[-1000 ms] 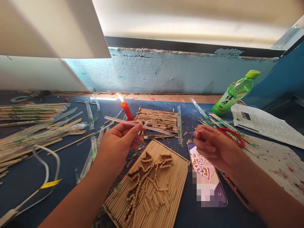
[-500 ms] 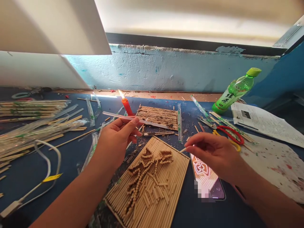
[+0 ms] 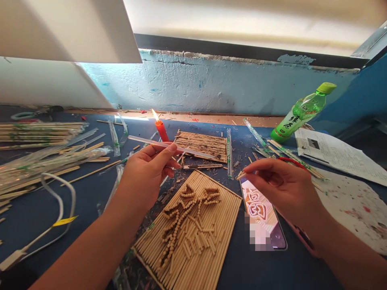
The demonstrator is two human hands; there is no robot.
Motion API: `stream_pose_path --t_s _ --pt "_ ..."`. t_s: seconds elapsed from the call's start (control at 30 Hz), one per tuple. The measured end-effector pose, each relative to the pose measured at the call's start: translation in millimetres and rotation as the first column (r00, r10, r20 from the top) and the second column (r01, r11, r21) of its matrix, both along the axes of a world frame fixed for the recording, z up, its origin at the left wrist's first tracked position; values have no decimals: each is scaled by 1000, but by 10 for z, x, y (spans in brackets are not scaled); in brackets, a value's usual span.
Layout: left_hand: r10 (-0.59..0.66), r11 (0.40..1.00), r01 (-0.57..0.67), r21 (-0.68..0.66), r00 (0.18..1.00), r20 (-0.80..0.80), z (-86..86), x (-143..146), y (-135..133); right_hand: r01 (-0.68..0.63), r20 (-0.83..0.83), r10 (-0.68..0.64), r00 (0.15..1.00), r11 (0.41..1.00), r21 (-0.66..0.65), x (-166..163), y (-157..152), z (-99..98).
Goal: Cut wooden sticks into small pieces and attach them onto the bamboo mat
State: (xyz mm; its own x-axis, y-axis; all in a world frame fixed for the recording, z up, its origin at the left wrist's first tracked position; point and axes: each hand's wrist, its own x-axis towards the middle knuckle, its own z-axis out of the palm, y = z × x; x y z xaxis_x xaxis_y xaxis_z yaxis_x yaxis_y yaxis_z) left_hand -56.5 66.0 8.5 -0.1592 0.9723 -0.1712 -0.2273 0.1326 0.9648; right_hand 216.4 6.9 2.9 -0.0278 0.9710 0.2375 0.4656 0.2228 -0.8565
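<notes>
My left hand (image 3: 154,167) is closed on a long translucent glue stick (image 3: 137,141), which slants down to the right past a lit red candle (image 3: 161,131). Between the thumb and fingertips of my right hand (image 3: 272,179) is a short piece of wooden stick (image 3: 241,175); whether there is more than one piece I cannot tell. Below and between my hands lies a panel of wooden sticks (image 3: 223,241) set side by side. A curving raised shape (image 3: 178,219) of short upright stick pieces stands on it, with several loose cut pieces (image 3: 201,239) beside it.
A phone (image 3: 279,237) showing a similar pattern lies under my right hand. Behind are a smaller stick panel (image 3: 205,145) and a utility knife (image 3: 202,166). Wrapped chopsticks (image 3: 36,135) and a white cable (image 3: 62,201) lie left; a green bottle (image 3: 298,117) and papers (image 3: 338,155) right.
My right hand has moved slightly up and right with its stick piece, away from the panel edge, now covering most of the scissors. My left hand stays nearly still with the glue stick.
</notes>
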Motion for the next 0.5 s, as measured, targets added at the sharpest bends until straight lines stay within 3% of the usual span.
stream_pose_path --t_s 0.1,0.5 --pt "1 1000 -1 -4 1000 -1 1 8 5 49 -30 -49 998 999 0 38 24 5" --pt "3 1000 -3 -10 1000 1 -10 13 13 22 31 -22 999 999 27 26 9 40"
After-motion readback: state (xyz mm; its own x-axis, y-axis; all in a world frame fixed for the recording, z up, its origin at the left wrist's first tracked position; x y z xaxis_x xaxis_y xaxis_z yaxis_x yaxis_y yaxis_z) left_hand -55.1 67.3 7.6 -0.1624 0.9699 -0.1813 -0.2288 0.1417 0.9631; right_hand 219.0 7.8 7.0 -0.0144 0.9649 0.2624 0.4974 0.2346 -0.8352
